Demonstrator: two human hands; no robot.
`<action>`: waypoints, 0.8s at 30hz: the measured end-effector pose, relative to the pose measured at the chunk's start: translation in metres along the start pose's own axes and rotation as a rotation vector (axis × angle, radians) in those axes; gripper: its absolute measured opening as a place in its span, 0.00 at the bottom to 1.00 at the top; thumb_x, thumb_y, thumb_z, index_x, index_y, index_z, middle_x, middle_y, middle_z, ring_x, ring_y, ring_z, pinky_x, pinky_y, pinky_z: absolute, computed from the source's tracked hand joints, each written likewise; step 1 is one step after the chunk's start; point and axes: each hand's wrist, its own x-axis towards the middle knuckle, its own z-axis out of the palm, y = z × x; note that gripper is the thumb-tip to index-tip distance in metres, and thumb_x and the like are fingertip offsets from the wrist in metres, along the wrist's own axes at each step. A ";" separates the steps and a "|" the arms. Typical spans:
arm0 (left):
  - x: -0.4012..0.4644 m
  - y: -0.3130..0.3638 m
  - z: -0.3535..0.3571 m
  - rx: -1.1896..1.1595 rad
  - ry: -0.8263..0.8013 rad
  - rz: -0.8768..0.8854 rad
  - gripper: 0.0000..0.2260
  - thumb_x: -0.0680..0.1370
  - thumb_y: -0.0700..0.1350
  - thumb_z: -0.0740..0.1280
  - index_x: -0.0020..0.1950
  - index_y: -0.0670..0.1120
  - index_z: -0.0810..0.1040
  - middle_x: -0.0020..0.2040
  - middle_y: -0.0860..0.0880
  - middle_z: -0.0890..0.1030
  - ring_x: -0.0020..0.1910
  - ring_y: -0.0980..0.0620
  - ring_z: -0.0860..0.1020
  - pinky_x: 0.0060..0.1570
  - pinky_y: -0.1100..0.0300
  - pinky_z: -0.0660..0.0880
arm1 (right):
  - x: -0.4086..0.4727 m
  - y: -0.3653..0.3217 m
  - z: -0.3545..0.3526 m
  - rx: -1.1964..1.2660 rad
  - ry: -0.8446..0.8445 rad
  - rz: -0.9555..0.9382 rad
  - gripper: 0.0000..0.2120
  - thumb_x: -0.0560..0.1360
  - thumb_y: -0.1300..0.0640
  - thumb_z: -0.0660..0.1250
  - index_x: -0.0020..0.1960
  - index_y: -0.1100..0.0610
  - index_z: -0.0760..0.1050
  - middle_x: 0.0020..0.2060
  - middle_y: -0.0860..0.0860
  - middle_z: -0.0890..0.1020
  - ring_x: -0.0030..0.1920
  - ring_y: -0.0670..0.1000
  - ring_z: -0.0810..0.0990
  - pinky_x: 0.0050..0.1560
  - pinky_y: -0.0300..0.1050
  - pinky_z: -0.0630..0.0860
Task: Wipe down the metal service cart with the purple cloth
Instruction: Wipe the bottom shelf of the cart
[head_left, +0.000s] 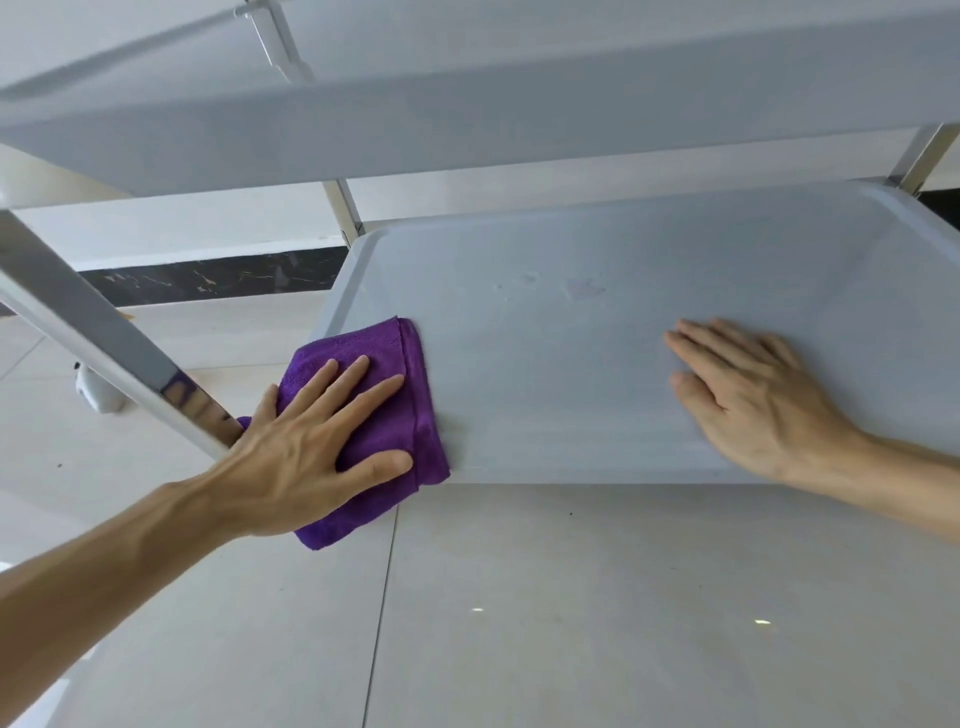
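The folded purple cloth (384, 415) lies on the near left corner of the cart's lower shelf (597, 322), partly hanging over the shelf's front edge. My left hand (311, 441) presses flat on the cloth with straight, spread fingers. On the right part of the same shelf my right hand (748, 395) rests flat, palm down, holding nothing. Faint smudges (584, 288) show on the shelf's middle, farther back. The upper shelf (467, 104) of the cart spans the top of the view.
A shiny metal cart post (104, 332) slants down at the left, just beside my left wrist. Two more posts stand at the back (345, 208) and the far right (919, 156). A small white object (98, 392) sits on the tiled floor (571, 597) behind the left post.
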 end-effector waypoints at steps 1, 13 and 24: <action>0.007 0.001 0.000 -0.038 -0.014 -0.047 0.37 0.66 0.81 0.36 0.74 0.73 0.38 0.80 0.61 0.40 0.79 0.55 0.40 0.75 0.40 0.46 | 0.000 0.000 0.000 -0.007 -0.015 0.003 0.40 0.73 0.39 0.39 0.75 0.58 0.68 0.76 0.53 0.67 0.76 0.57 0.64 0.72 0.60 0.60; 0.102 0.146 -0.003 -0.114 -0.078 0.056 0.40 0.69 0.78 0.38 0.79 0.64 0.45 0.82 0.53 0.43 0.80 0.43 0.39 0.69 0.27 0.35 | 0.000 -0.006 -0.003 -0.062 -0.069 0.022 0.36 0.77 0.41 0.39 0.78 0.56 0.62 0.78 0.50 0.62 0.78 0.55 0.59 0.75 0.58 0.56; 0.114 0.076 -0.004 -0.104 -0.059 0.111 0.35 0.67 0.80 0.35 0.74 0.74 0.41 0.79 0.64 0.41 0.79 0.56 0.39 0.74 0.36 0.37 | -0.010 -0.004 -0.003 -0.010 0.000 -0.007 0.32 0.77 0.44 0.46 0.72 0.60 0.71 0.74 0.54 0.71 0.74 0.60 0.68 0.71 0.63 0.63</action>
